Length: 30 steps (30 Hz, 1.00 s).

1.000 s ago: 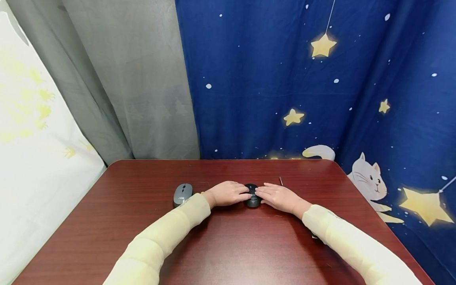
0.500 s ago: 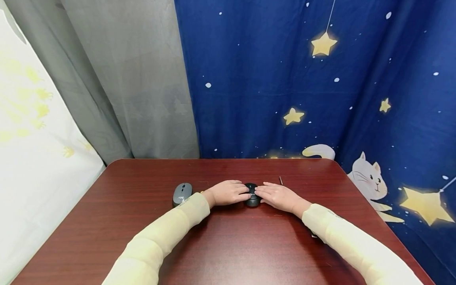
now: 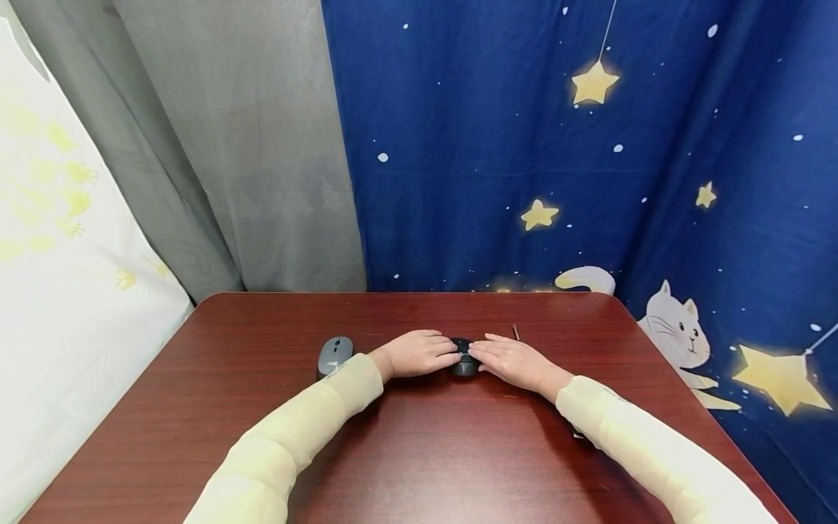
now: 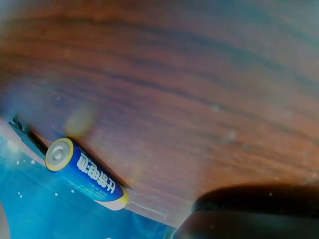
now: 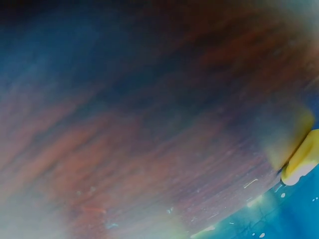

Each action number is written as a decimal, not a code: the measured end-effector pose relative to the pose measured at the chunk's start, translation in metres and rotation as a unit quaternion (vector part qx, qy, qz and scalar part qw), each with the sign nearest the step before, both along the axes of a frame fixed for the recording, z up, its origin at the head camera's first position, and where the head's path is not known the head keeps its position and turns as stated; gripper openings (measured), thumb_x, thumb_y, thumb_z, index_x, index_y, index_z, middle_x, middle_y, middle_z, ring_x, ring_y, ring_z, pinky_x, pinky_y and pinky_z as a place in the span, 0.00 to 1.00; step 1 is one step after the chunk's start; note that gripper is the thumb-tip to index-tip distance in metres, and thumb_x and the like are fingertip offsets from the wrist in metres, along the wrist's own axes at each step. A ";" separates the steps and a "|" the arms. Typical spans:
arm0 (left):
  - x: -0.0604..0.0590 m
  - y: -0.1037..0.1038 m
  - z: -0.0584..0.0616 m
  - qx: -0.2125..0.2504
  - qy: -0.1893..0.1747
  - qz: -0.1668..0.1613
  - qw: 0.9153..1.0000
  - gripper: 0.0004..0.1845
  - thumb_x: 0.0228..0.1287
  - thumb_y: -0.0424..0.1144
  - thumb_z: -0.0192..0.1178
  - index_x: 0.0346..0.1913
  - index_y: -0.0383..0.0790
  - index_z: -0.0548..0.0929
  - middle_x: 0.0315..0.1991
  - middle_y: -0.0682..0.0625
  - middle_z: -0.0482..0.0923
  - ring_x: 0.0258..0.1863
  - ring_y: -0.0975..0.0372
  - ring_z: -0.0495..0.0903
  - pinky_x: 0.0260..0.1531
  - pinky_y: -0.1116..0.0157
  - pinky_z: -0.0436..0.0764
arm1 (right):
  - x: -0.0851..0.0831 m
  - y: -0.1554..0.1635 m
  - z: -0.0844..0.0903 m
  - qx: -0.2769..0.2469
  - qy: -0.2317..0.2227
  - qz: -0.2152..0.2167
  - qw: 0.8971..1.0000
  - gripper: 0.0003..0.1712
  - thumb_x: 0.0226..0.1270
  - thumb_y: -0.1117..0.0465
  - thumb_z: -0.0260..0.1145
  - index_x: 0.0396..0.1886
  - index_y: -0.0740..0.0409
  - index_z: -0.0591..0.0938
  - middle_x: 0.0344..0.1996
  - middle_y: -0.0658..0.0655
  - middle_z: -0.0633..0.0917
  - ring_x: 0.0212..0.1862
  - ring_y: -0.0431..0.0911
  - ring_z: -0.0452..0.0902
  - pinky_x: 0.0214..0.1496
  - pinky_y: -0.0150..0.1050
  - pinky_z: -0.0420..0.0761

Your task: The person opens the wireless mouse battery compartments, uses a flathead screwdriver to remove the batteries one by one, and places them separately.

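Observation:
A black mouse lies on the dark red table, about the middle. My left hand touches its left side with the fingers stretched toward it. From the other side my right hand lies flat, its fingertips on the mouse's right side. Both hands cover much of the mouse. In the left wrist view a blue and yellow battery lies on the wood by the blue cloth, and a dark shape fills the lower right corner. The right wrist view is blurred wood.
A grey mouse sits just left of my left wrist. A short thin stick lies behind my right hand. Grey curtain and blue star curtain hang behind the table's far edge.

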<state>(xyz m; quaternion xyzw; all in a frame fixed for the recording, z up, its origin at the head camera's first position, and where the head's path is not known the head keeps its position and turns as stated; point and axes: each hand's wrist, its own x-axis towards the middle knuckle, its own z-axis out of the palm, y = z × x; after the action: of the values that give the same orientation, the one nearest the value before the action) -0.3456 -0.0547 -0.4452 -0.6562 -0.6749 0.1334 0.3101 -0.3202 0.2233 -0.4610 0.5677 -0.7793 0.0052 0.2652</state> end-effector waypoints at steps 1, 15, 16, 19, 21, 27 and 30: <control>0.000 0.000 0.000 -0.001 -0.002 0.002 1.000 0.16 0.71 0.36 0.52 0.58 0.41 0.79 0.52 0.47 0.80 0.54 0.60 0.77 0.55 0.60 0.75 | 0.000 0.000 0.000 -0.001 0.002 0.001 1.000 0.25 0.60 0.62 0.68 0.57 0.67 0.79 0.53 0.61 0.83 0.57 0.49 0.77 0.62 0.49 0.72; 0.003 -0.003 0.008 0.016 -0.032 -0.021 0.999 0.16 0.71 0.31 0.50 0.58 0.35 0.74 0.52 0.45 0.78 0.53 0.58 0.77 0.57 0.59 0.74 | 0.002 0.000 0.008 -0.026 0.016 0.019 0.999 0.20 0.73 0.58 0.58 0.57 0.67 0.79 0.52 0.61 0.83 0.56 0.49 0.78 0.61 0.49 0.73; 0.003 -0.003 0.009 0.017 -0.034 -0.020 0.999 0.16 0.71 0.31 0.50 0.58 0.35 0.74 0.52 0.45 0.78 0.53 0.58 0.77 0.57 0.59 0.74 | 0.002 0.000 0.009 -0.028 0.018 0.019 0.999 0.20 0.75 0.57 0.56 0.57 0.67 0.79 0.52 0.61 0.83 0.57 0.49 0.78 0.61 0.49 0.73; 0.004 -0.005 0.013 0.023 -0.039 -0.015 0.999 0.15 0.71 0.32 0.50 0.58 0.36 0.74 0.53 0.45 0.78 0.54 0.58 0.76 0.59 0.60 0.72 | 0.003 -0.001 0.012 -0.031 0.022 0.021 0.999 0.23 0.80 0.54 0.47 0.58 0.67 0.78 0.53 0.61 0.82 0.57 0.49 0.77 0.62 0.49 0.73; 0.005 -0.006 0.014 0.025 -0.045 -0.009 0.999 0.16 0.71 0.31 0.50 0.59 0.35 0.74 0.53 0.45 0.78 0.54 0.58 0.76 0.60 0.61 0.71 | 0.003 -0.002 0.014 -0.036 0.024 0.025 0.999 0.25 0.81 0.54 0.45 0.58 0.67 0.78 0.53 0.62 0.82 0.57 0.50 0.77 0.61 0.49 0.73; 0.008 -0.009 0.018 0.046 -0.078 0.005 0.996 0.17 0.69 0.29 0.52 0.59 0.34 0.74 0.54 0.46 0.77 0.53 0.58 0.77 0.59 0.62 0.72 | 0.004 -0.006 0.019 -0.054 0.033 0.042 0.997 0.24 0.80 0.55 0.46 0.59 0.69 0.76 0.53 0.63 0.82 0.56 0.51 0.78 0.58 0.52 0.75; 0.011 -0.011 0.021 0.066 -0.101 0.010 0.993 0.18 0.67 0.28 0.54 0.59 0.34 0.74 0.54 0.46 0.78 0.54 0.58 0.77 0.59 0.62 0.72 | 0.005 -0.008 0.021 -0.066 0.032 0.046 0.996 0.24 0.80 0.56 0.46 0.58 0.70 0.76 0.53 0.63 0.81 0.56 0.51 0.78 0.58 0.51 0.75</control>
<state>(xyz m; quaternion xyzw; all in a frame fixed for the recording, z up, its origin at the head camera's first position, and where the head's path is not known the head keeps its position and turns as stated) -0.3345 -0.0653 -0.4246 -0.6378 -0.7166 0.0249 0.2812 -0.3150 0.2151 -0.4399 0.5844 -0.7414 0.0506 0.3259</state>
